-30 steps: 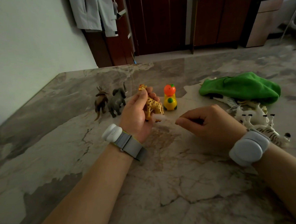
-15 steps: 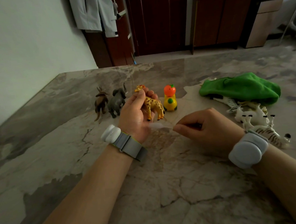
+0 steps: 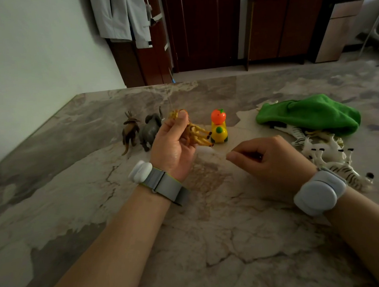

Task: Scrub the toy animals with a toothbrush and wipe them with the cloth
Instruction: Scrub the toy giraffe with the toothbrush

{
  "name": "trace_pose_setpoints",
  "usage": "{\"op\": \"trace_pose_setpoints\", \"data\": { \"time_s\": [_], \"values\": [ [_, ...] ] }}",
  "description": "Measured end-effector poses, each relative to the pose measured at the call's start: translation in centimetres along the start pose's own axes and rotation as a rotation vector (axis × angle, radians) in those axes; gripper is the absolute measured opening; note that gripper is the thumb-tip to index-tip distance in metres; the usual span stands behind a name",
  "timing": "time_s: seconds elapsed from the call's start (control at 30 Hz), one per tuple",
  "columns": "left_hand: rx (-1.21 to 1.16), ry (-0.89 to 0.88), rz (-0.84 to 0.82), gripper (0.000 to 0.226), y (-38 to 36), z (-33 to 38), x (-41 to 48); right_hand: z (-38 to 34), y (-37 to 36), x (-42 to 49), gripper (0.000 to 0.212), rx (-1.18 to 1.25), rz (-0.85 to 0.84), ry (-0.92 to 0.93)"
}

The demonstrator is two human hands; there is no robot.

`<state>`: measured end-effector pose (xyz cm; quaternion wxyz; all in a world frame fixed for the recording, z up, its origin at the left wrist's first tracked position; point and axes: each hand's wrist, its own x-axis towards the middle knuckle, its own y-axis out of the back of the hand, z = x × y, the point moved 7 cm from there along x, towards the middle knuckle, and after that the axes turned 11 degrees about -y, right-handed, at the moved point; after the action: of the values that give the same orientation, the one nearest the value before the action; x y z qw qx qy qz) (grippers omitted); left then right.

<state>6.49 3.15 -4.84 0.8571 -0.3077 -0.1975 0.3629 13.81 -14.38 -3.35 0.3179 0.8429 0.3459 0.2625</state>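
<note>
The left grip (image 3: pixel 173 148) curls round the giraffe (image 3: pixel 197 135), legs pointing right, held off the surface (image 3: pixel 75 172). The right grip (image 3: pixel 271 158) pinches the toothbrush (image 3: pixel 203 150) — its pale head just beside the giraffe; the green cloth (image 3: pixel 308 114) lies apart.

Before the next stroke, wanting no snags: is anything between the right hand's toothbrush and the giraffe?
Nothing visible. The right hand holds the toothbrush just below the giraffe gripped by the left hand; the yellow toy stands off to the side.
</note>
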Motion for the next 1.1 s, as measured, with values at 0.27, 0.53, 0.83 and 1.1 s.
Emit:
{"op": "trace_pose_setpoints", "data": {
  "time_s": [0.27, 0.53, 0.83, 1.1],
  "values": [
    [-0.036, 0.057, 0.061, 0.034, 0.5, -0.8, 0.0, 0.4, 1.2, 0.1, 0.025, 0.077, 0.166, -0.052],
    [-0.019, 0.030, 0.044, 0.040, 0.2, -0.6, -0.1, 1.4, 2.9, 0.2, 0.034, 0.090, 0.324, -0.113],
    [-0.011, 0.018, 0.062, 0.033, 0.4, -0.7, 0.0, 1.8, 2.0, 0.6, 0.046, 0.018, 0.277, -0.140],
    [-0.093, 0.075, 0.095, 0.029, 0.4, -0.8, -0.1, 0.6, 1.6, 0.2, 0.035, 0.067, 0.232, -0.064]
  ]
}}
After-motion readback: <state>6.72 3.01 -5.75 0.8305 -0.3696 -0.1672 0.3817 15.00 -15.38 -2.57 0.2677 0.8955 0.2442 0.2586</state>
